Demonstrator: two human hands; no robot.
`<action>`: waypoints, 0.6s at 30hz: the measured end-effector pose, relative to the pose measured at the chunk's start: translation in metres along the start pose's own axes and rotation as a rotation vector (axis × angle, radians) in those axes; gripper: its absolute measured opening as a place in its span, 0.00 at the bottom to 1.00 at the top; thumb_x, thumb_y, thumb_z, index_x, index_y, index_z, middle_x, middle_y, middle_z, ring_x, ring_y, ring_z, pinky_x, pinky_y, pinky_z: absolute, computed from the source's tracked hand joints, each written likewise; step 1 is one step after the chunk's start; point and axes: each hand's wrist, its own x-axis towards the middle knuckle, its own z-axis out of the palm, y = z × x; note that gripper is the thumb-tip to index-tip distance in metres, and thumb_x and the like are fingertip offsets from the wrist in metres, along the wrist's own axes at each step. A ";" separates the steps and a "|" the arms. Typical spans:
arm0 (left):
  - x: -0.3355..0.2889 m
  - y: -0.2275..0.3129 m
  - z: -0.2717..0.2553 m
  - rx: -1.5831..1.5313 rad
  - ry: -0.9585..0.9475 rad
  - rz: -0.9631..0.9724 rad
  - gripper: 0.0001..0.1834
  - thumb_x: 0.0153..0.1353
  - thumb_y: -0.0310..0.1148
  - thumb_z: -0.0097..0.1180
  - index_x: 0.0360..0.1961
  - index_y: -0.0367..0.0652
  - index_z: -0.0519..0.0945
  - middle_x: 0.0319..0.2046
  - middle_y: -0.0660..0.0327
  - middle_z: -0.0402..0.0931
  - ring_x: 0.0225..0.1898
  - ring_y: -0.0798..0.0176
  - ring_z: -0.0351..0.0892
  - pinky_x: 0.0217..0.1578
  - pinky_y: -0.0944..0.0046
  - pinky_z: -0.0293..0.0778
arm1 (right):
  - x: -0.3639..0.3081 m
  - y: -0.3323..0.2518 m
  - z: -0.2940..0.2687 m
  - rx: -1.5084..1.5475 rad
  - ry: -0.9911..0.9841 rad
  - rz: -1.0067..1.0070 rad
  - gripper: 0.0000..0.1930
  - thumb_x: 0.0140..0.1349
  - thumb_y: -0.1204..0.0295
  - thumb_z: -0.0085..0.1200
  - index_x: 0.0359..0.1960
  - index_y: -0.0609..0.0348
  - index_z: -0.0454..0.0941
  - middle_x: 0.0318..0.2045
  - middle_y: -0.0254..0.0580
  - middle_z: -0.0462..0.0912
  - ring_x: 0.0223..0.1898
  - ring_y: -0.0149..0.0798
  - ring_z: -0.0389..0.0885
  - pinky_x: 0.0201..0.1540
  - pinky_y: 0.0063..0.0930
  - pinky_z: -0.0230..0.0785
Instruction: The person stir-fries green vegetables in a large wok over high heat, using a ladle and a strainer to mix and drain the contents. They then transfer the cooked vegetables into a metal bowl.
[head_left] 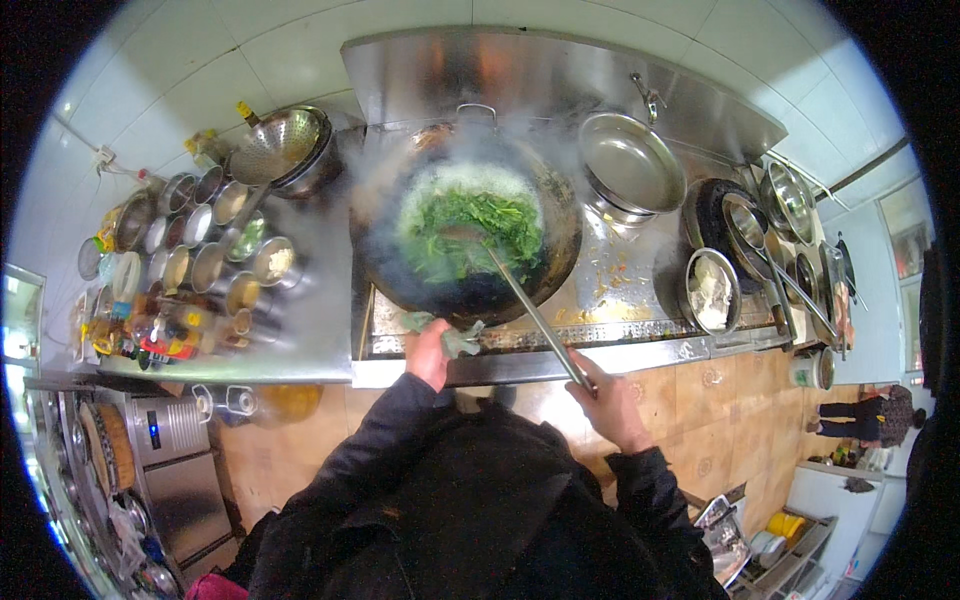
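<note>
A large dark wok (560, 245) sits on the steel stove, with leafy greens (480, 225) in foaming, steaming liquid. My right hand (612, 408) is closed around the end of a long metal handle (530, 308), which slants up into the wok. Its far end is among the greens, and I take it for a cooking ladle, though its bowl is mostly hidden. At the wok's near rim, my left hand (428, 355) is closed on a pale green cloth (458, 340). The cloth lies against the rim.
Several seasoning bowls (207, 266) and bottles (165, 330) crowd the left counter below a perforated strainer (275, 145). Right of the wok stand a steel basin (630, 165) under a tap (648, 98) and a bowl of white stuff (710, 292). Another person (870, 415) stands far right.
</note>
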 end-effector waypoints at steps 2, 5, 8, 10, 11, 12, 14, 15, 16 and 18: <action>0.004 -0.003 -0.003 -0.016 0.011 0.010 0.02 0.66 0.24 0.54 0.38 0.40 0.75 0.30 0.60 0.78 0.28 0.60 0.81 0.28 0.58 0.79 | -0.003 -0.011 0.010 0.075 0.025 0.037 0.28 0.66 0.72 0.63 0.68 0.56 0.72 0.47 0.62 0.86 0.43 0.54 0.90 0.42 0.38 0.79; 0.006 -0.004 -0.007 -0.028 0.011 0.014 0.02 0.66 0.25 0.55 0.39 0.40 0.75 0.32 0.60 0.78 0.30 0.60 0.82 0.29 0.57 0.80 | -0.005 -0.008 0.021 0.091 0.052 0.052 0.27 0.68 0.71 0.62 0.68 0.56 0.72 0.46 0.62 0.86 0.43 0.53 0.90 0.42 0.38 0.79; 0.004 -0.004 -0.005 -0.016 0.023 0.020 0.01 0.68 0.27 0.55 0.38 0.43 0.77 0.34 0.62 0.79 0.30 0.61 0.83 0.30 0.57 0.79 | -0.006 -0.003 0.027 0.092 0.076 0.035 0.26 0.68 0.71 0.62 0.68 0.56 0.72 0.46 0.61 0.86 0.43 0.52 0.90 0.42 0.37 0.79; 0.005 -0.007 -0.007 -0.028 0.019 0.063 0.01 0.68 0.27 0.55 0.36 0.43 0.77 0.32 0.63 0.78 0.30 0.62 0.82 0.29 0.58 0.78 | -0.008 -0.008 0.030 0.142 0.046 0.102 0.26 0.68 0.71 0.62 0.68 0.57 0.72 0.46 0.61 0.87 0.42 0.50 0.90 0.42 0.36 0.80; 0.007 -0.009 -0.007 -0.019 0.003 0.066 0.02 0.67 0.26 0.55 0.35 0.44 0.77 0.31 0.63 0.78 0.29 0.62 0.82 0.29 0.58 0.78 | -0.010 -0.006 0.032 0.177 0.051 0.098 0.26 0.69 0.71 0.62 0.68 0.57 0.72 0.45 0.60 0.87 0.41 0.49 0.90 0.42 0.36 0.80; 0.007 -0.010 -0.010 -0.011 -0.014 0.068 0.03 0.67 0.26 0.55 0.33 0.44 0.77 0.30 0.63 0.78 0.29 0.62 0.81 0.29 0.58 0.77 | -0.011 -0.003 0.036 0.213 0.056 0.094 0.26 0.69 0.71 0.62 0.68 0.57 0.72 0.44 0.60 0.87 0.40 0.49 0.90 0.42 0.36 0.80; 0.008 -0.008 -0.005 -0.019 0.030 0.047 0.06 0.66 0.26 0.55 0.29 0.45 0.78 0.27 0.64 0.77 0.29 0.63 0.81 0.28 0.58 0.76 | -0.010 0.004 0.046 0.251 0.061 0.044 0.27 0.69 0.70 0.62 0.68 0.58 0.72 0.41 0.60 0.87 0.38 0.46 0.90 0.43 0.37 0.80; 0.005 -0.005 -0.006 0.000 -0.029 0.033 0.06 0.65 0.27 0.56 0.29 0.45 0.78 0.27 0.64 0.77 0.29 0.62 0.81 0.30 0.57 0.77 | -0.009 0.002 0.046 0.250 -0.026 0.190 0.27 0.69 0.70 0.62 0.68 0.59 0.71 0.44 0.61 0.87 0.42 0.50 0.90 0.45 0.38 0.80; 0.008 -0.007 -0.008 0.002 -0.019 0.029 0.06 0.65 0.27 0.55 0.30 0.45 0.78 0.27 0.64 0.77 0.29 0.62 0.81 0.30 0.56 0.77 | -0.010 0.003 0.050 0.239 0.007 0.140 0.27 0.69 0.69 0.62 0.68 0.59 0.71 0.45 0.62 0.87 0.45 0.52 0.89 0.45 0.39 0.80; 0.010 -0.007 -0.009 -0.012 0.007 0.030 0.05 0.65 0.27 0.56 0.30 0.45 0.78 0.28 0.64 0.77 0.29 0.61 0.81 0.31 0.54 0.78 | -0.011 0.002 0.054 0.230 0.045 0.083 0.27 0.68 0.69 0.63 0.68 0.59 0.72 0.46 0.64 0.86 0.48 0.55 0.88 0.46 0.40 0.80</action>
